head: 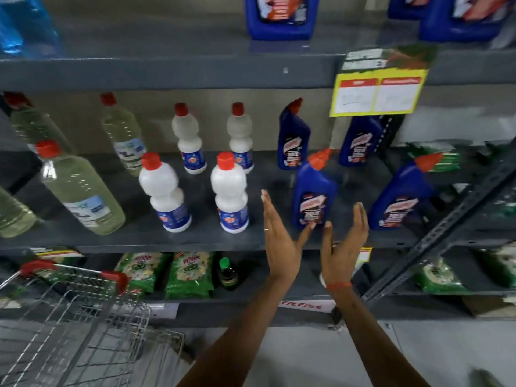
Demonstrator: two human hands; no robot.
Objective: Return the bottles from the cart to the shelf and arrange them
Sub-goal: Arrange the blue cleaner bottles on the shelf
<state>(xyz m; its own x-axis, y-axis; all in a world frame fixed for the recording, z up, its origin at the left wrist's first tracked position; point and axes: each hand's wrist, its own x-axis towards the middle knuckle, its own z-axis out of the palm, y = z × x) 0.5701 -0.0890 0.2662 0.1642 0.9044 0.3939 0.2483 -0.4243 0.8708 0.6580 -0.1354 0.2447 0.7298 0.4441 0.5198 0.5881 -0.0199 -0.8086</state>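
Observation:
A blue angled-neck bottle with a red cap stands at the front of the grey shelf. My left hand and right hand are both open, palms facing each other, on either side of its base; only the thumb tips touch its lower label. Three more blue bottles stand around it. To the left stand several white bottles and clear bottles with red caps. The wire cart is at lower left and looks empty.
A yellow price tag hangs from the upper shelf, which carries large blue jugs. Green packets and a small dark bottle fill the shelf below. A slanted metal shelf upright runs at the right.

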